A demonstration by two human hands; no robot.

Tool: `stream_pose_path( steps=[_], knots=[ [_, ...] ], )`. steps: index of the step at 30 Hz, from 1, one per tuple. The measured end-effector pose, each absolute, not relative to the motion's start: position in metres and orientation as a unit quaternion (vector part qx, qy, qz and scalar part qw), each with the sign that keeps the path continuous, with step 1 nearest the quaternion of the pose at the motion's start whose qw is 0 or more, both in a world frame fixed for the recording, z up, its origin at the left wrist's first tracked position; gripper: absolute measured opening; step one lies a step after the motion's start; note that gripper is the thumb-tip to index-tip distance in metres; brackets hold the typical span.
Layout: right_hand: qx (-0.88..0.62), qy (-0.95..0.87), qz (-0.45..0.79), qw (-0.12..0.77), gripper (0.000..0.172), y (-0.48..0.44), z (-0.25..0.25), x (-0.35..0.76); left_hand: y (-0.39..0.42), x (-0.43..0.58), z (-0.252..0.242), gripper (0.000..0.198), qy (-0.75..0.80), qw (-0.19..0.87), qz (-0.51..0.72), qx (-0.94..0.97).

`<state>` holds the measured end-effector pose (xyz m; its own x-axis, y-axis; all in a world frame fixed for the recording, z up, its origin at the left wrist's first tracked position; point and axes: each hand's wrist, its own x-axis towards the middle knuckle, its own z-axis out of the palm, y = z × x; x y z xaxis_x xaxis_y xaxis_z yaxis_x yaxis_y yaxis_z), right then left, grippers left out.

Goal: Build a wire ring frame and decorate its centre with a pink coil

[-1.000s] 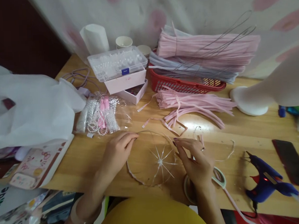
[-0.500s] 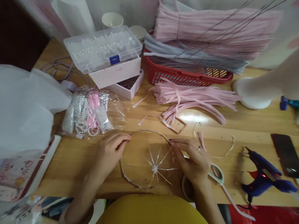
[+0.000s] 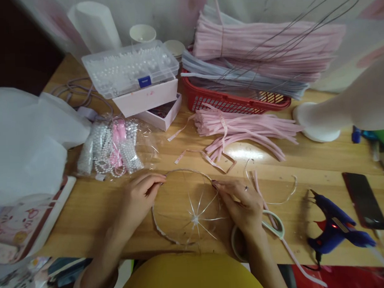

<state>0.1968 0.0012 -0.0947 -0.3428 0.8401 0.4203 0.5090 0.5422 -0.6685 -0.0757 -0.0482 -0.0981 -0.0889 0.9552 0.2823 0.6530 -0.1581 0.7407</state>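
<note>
A thin wire hoop, wrapped in a pale covering, is held between my two hands above the table's near edge. My left hand pinches its upper left side with thumb and fingertips. On the upper right side, my right hand pinches the hoop in the same way. A clear starburst of thin spokes shows inside the ring; whether it is fastened to the hoop I cannot tell. Scissors with a pale green handle and a roll of tape lie by my right wrist, partly hidden.
A blue glue gun with a red light and a dark phone lie at right. Pink fuzzy stems lie before a red basket. Bagged pearl strings and a clear bead box are at left.
The view has shifted slightly, so the whole scene sits a little lower and further left. Both hands keep the same hold on the hoop.
</note>
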Motion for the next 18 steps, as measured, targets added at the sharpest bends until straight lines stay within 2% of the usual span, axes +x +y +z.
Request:
stream_pose_path(
  steps=[10,14,18],
  knots=[
    [-0.458,-0.794,0.213,0.338,0.018,0.004,-0.093,0.196,-0.05,-0.068,-0.07,0.016,0.577,0.29,0.459,0.61],
    [-0.459,-0.796,0.201,0.339,0.018,0.001,-0.093,0.196,-0.057,-0.065,-0.057,0.022,0.524,0.38,0.503,0.573],
    [-0.445,-0.797,0.195,0.358,0.018,-0.001,-0.092,0.193,-0.059,-0.056,-0.053,0.014,0.487,0.426,0.537,0.542]
  ],
)
